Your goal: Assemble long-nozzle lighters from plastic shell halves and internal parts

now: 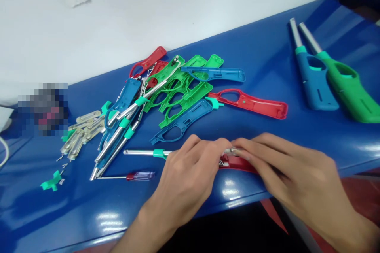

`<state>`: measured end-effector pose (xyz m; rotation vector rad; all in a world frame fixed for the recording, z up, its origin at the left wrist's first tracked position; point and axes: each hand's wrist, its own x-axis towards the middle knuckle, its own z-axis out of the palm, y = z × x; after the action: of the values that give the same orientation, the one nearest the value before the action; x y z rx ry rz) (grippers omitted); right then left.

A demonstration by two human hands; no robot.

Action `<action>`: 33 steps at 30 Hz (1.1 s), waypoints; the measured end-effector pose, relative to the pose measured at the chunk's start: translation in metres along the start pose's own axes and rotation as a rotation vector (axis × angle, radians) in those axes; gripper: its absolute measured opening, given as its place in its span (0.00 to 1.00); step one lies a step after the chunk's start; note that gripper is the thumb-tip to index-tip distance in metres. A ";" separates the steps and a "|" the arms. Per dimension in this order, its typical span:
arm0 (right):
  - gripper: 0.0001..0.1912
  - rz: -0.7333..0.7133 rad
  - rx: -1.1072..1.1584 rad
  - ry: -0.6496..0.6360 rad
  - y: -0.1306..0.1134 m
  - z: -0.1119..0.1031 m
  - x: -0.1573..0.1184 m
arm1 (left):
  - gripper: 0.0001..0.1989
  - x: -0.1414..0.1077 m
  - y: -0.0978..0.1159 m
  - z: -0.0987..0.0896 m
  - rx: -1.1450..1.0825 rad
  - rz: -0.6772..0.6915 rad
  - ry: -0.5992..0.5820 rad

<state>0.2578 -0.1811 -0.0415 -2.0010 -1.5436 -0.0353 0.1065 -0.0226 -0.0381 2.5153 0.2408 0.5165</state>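
My left hand (192, 170) is closed over the front of a red lighter housing half (237, 163) at the table's near edge. A metal lighter tube (133, 152) with a turquoise collar (159, 153) sticks out to the left from under that hand. My right hand (293, 170) is closed at the housing's handle end, its fingertips pinching a clear fuel tank (230, 151) over the open shell. White wires (223, 163) show inside the shell between both hands. My fingers hide most of the tank. Left of my hands lies a screwdriver (141, 176) with a clear and red handle.
Beyond my hands lie green shells (190, 91), a blue shell (187, 120) and a red shell (252, 102). Several metal tubes (118, 138) and clear tanks (78, 138) are heaped left. Assembled blue (319, 87) and green (353, 87) lighters lie right on the blue table (261, 51).
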 end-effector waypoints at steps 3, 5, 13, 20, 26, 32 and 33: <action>0.11 -0.014 -0.019 -0.002 0.001 -0.001 -0.001 | 0.14 0.000 -0.001 0.001 0.017 0.028 0.004; 0.11 -0.016 -0.036 -0.014 0.001 -0.001 -0.002 | 0.14 0.001 -0.001 0.001 0.026 0.033 0.001; 0.09 0.065 0.087 0.044 -0.002 0.006 0.000 | 0.14 0.000 -0.003 0.000 0.031 -0.004 0.017; 0.08 0.151 0.168 0.077 -0.008 0.009 0.000 | 0.06 0.001 0.003 -0.005 0.102 -0.067 -0.040; 0.08 0.155 0.173 0.106 -0.007 0.010 -0.004 | 0.07 0.000 0.003 -0.004 0.142 -0.052 -0.068; 0.08 0.148 0.173 0.100 -0.007 0.011 -0.006 | 0.05 0.000 -0.001 0.000 0.181 0.007 -0.045; 0.09 0.144 0.177 0.095 -0.007 0.011 -0.006 | 0.05 0.000 -0.001 0.001 0.187 0.014 -0.043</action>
<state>0.2466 -0.1802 -0.0494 -1.9355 -1.2940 0.0615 0.1065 -0.0222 -0.0394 2.7078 0.2664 0.4635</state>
